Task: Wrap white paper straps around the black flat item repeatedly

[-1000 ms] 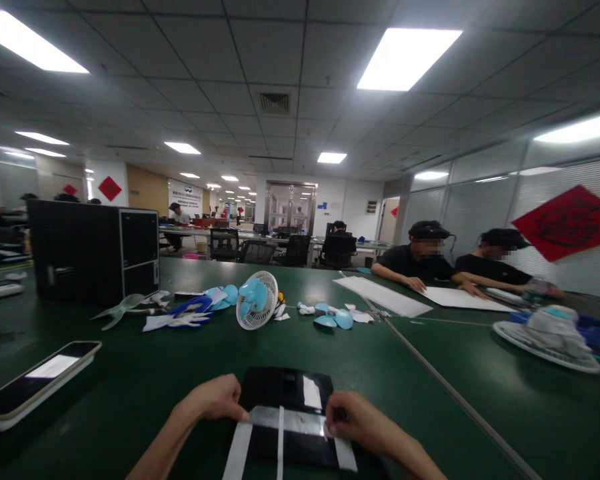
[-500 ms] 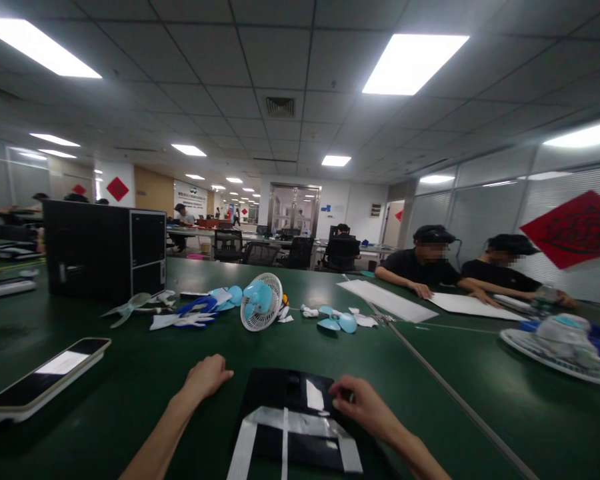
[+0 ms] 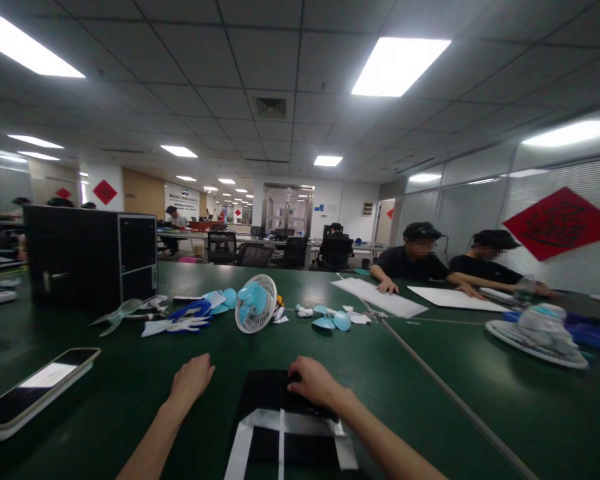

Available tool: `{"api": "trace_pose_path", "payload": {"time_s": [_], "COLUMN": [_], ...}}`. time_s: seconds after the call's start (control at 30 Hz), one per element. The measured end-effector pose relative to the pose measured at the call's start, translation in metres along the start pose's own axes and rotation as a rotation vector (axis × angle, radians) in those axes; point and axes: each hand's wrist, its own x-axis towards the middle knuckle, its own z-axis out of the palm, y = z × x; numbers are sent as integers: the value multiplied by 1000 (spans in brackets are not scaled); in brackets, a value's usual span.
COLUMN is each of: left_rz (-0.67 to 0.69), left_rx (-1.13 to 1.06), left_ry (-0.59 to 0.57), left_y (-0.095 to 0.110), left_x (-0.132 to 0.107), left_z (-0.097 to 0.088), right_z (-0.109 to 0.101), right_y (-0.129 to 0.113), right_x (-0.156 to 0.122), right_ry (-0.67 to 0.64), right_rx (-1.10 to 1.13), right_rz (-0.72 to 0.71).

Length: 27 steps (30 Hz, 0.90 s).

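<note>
A flat black panel (image 3: 260,393) with silver-grey tape strips lies on the green table right in front of me. My right hand (image 3: 315,383) reaches over its upper part, fingers curled and pinching at a dark raised bit there; the palm covers much of that area. To the left of the panel, apart from it, my left hand (image 3: 193,379) rests on the table with its fingers curled in. Nothing shows in that hand. Beyond both hands lies a small white fan (image 3: 256,304) with light blue blades, tilted on its side.
A phone (image 3: 45,380) lies on a white block at left. Behind it stands a black computer case (image 3: 80,257). Work gloves (image 3: 185,319), loose blue fan blades (image 3: 333,320) and scraps line the table. At right are white sheets (image 3: 375,295), a fan part (image 3: 535,337) and two seated people.
My right hand has moved left from the panel's right edge onto its upper part, covering the white patch. My left hand stays on the table. The view has shifted slightly right.
</note>
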Motion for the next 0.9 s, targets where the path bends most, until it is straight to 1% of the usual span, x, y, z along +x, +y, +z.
{"api": "trace_pose_path", "payload": {"time_s": [0.13, 0.2, 0.27, 0.3, 0.33, 0.4, 0.47, 0.53, 0.6, 0.67, 0.83, 0.9], "left_rz": [9, 17, 23, 26, 29, 32, 33, 35, 38, 41, 40, 39], "left_rx": [-2, -6, -9, -12, -14, -19, -23, -28, -33, -41, -77, -82], "left_ry": [-11, -15, -16, -16, -17, -19, -23, -28, -33, -36, -33, -40], "left_y": [-3, -4, -5, -5, -6, -6, -6, -7, -8, -10, -13, -13], "left_x": [2, 3, 4, 5, 5, 5, 5, 5, 5, 6, 7, 7], "left_z": [2, 3, 4, 4, 5, 5, 6, 6, 7, 7, 9, 8], "right_z": [-14, -25, -38, -45, -52, -64, -75, -82, -85, -83, -73, -72], "right_y": [20, 37, 63, 79, 96, 131, 161, 182, 193, 197, 195, 188], "right_x": [-25, -43, -65, -78, -92, -124, -156, -185, -206, -219, -224, -227], "right_ry": [48, 74, 114, 145, 199, 265, 249, 251, 269, 290, 271, 297], "right_rx": [-29, -47, -72, -91, -118, -163, -164, -153, -155, -169, -188, -208], "right_rz": [74, 113, 169, 214, 290, 444, 592, 719, 798, 823, 833, 815]}}
